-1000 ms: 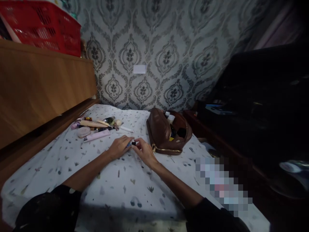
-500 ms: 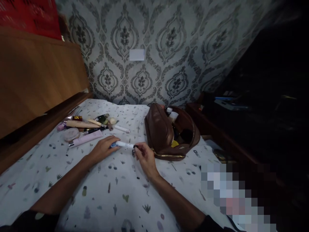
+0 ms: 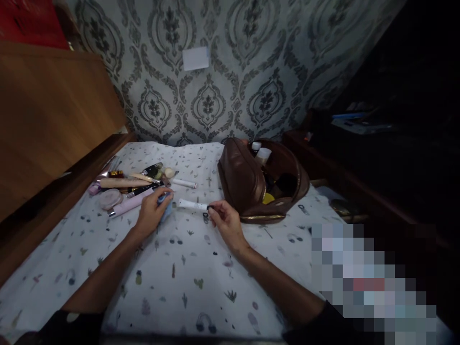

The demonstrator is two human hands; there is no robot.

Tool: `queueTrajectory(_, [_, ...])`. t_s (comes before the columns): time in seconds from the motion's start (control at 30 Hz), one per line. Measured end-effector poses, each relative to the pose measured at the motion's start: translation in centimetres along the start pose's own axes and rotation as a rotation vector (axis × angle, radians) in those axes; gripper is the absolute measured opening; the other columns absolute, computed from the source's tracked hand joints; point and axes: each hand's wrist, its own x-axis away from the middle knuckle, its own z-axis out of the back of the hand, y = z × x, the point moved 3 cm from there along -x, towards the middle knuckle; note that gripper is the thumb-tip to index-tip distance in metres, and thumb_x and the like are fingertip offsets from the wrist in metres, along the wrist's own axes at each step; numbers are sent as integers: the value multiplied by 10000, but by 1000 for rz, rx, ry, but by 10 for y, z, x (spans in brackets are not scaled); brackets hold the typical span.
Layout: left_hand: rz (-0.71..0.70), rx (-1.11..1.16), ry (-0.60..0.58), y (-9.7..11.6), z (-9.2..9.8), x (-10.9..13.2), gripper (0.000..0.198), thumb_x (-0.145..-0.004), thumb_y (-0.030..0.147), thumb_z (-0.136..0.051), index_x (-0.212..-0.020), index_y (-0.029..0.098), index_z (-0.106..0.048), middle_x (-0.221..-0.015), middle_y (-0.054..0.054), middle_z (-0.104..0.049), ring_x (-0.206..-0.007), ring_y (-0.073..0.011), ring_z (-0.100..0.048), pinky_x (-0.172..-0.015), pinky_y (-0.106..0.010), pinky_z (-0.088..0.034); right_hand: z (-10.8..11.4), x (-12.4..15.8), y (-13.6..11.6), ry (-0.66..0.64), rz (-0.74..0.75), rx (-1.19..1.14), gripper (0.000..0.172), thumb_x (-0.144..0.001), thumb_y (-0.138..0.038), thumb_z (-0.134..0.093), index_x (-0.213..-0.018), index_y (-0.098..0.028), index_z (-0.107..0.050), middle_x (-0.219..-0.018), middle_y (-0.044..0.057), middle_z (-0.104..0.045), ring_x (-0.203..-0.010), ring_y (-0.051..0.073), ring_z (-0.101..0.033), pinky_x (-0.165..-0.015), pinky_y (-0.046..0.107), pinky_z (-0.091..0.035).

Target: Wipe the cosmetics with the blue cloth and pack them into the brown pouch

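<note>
My right hand [image 3: 226, 221] pinches the dark-capped end of a slim white tube [image 3: 192, 205], which points left over the patterned cloth [image 3: 179, 268]. My left hand [image 3: 151, 211] is closed on a blue cloth [image 3: 165, 209], a short gap away from the tube's free end. Just beyond my right hand, the brown bag [image 3: 239, 175] lies open with white-capped bottles [image 3: 263, 155] and something yellow [image 3: 268, 198] inside. Beside my left hand are a pink tube [image 3: 132, 203] and a round compact [image 3: 110, 199].
Brushes [image 3: 125, 183], a dark green bottle [image 3: 153, 169] and a white stick [image 3: 185, 183] lie at the back left. A wooden panel [image 3: 53, 110] borders the left side. Patterned wallpaper [image 3: 208, 103] rises behind, and a dark wooden edge [image 3: 362, 191] runs along the right.
My hands have moved apart. The white tube has come away from my left hand and stays in my right, and more of the blue cloth shows. The view has shifted slightly.
</note>
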Motion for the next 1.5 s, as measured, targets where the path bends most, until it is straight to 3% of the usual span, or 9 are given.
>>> queueTrajectory(0.1, [-33,79,95,18,-4,0,259,-940,395,-492,-1003,192,-640,-906,-21,-671,-819,-171,-611,-708,-262,-474,-4,4,-3,-57,43,50,223,-816,-401,-619,-874,-188,-584,-622,-27,-529,-532,114,-481,-488,236,-383])
queueTrajectory(0.17, [-130,83,79,32,-15,3,231,-958,345,-472,-1012,186,-631,-929,-33,-663,-854,-172,-609,-750,-272,-479,-6,8,-7,-102,76,111,196,-835,-377,-601,-890,-189,-597,-645,-21,-538,-555,117,-489,-512,240,-390])
queueTrajectory(0.3, [-422,-63,-156,51,-47,15,245,-994,266,-397,-1060,177,-615,-977,-74,-665,-922,-196,-606,-824,-321,-467,-6,10,-9,-132,105,149,169,-837,-357,-598,-880,-193,-596,-690,-14,-558,-591,121,-517,-545,245,-412])
queueTrajectory(0.43, [-560,-306,-302,43,-61,24,287,-1004,283,-382,-1176,154,-573,-1010,-108,-666,-941,-243,-594,-820,-381,-450,-5,8,-6,-141,54,72,190,-819,-377,-615,-850,-193,-583,-688,-15,-572,-558,120,-530,-535,254,-427])
queueTrajectory(0.6, [-538,-320,-421,27,-55,18,302,-987,380,-448,-1181,177,-557,-1010,-87,-640,-940,-232,-585,-823,-362,-460,-3,6,-6,-105,46,46,214,-817,-400,-641,-847,-194,-593,-628,-24,-567,-538,120,-517,-523,252,-427])
queueTrajectory(0.93, [-551,-365,-371,21,-56,20,306,-1016,359,-365,-1108,163,-582,-951,-80,-631,-888,-214,-579,-793,-335,-455,0,5,-8,-102,3,44,352,-776,-504,-683,-905,-187,-603,-634,-33,-525,-539,107,-473,-475,228,-376])
queueTrajectory(1.07, [-581,-389,-362,23,-56,22,330,-1024,372,-338,-1103,170,-586,-930,-71,-628,-869,-206,-570,-758,-324,-435,0,4,-7,-84,6,107,337,-781,-512,-677,-820,-193,-576,-592,-47,-490,-506,98,-425,-482,235,-339])
queueTrajectory(1.23, [-588,-378,-363,22,-57,22,373,-1032,379,-296,-1113,172,-596,-911,-69,-617,-852,-198,-565,-738,-314,-421,0,7,-7,-75,43,148,266,-812,-441,-653,-760,-201,-554,-617,-30,-503,-559,116,-451,-539,252,-373])
queueTrajectory(1.5, [-530,-297,-406,18,-56,20,403,-1033,400,-281,-1130,169,-597,-910,-71,-620,-881,-200,-573,-771,-313,-436,1,11,-11,-111,124,208,153,-826,-315,-625,-938,-214,-649,-888,44,-630,-851,184,-577,-712,298,-471])
